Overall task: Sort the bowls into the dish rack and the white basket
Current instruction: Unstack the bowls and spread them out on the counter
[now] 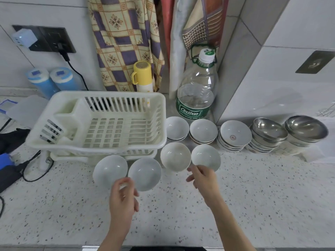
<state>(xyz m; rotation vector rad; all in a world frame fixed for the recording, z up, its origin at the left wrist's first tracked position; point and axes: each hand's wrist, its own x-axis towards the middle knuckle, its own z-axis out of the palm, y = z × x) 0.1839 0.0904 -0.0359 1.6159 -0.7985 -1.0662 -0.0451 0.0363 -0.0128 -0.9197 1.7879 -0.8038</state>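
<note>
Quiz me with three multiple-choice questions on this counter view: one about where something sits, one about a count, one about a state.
1. Where does the large water bottle stand?
A. Inside the dish rack
B. In the corner behind the white bowls
C. On the steel bowls

2. How many single white bowls lie in front of the stacks, nearest the hands?
A. Two
B. Four
C. Six

3. What is the state of the dish rack?
A. Holds no bowls
B. Full of bowls
C. Turned upside down

Answers:
1. B, it stands against the wall behind the stacked white bowls.
2. B, four sit singly, two by the left hand and two by the right hand.
3. A, its slotted floor shows bare and upright.
</note>
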